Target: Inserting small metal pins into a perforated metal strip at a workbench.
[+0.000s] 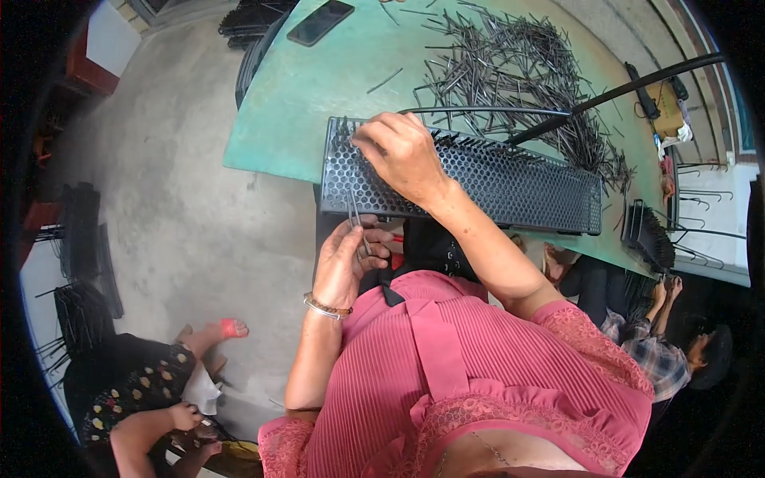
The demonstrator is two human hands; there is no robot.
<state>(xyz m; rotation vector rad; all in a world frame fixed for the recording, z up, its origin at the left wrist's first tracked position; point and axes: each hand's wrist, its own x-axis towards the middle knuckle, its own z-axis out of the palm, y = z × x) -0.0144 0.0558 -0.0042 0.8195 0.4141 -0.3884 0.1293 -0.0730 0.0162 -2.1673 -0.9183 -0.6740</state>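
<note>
Black holed tray (pixel 510 187): it lies in front of me along the near edge of the green table (pixel 295 99), its left end seeming to jut past that edge.
Done, by my judgement: only part of the work; dark upright sticks (pixel 452 140) stand along the far side of the tray, with more bunched at its far left corner.
Left, by my judgement: most of it; many holes across the middle, the near side and the right end show no stick that I can make out, and some lie hidden under my right hand and forearm.
Right hand (pixel 402 155): I hold it over the tray's left part, fingers bent down near the upright sticks; I cannot tell whether the fingertips pinch one.
Left hand (pixel 339 259): just off the tray's near left edge, thumb and fingers pinching thin gray prongs (pixel 356 215) that point up toward the holes; I cannot tell whether these are loose sticks or one forked tool.
Stick heap (pixel 550 72): a large tangle lies loose on the table beyond the tray, in no container, so plenty of stock is within reach.
Tan box (pixel 668 110): it stands to the right, past the table; I cannot see what is inside.
White bag (pixel 202 392): it is by the seated person (pixel 131 382) at lower left; its contents do not show.
</note>
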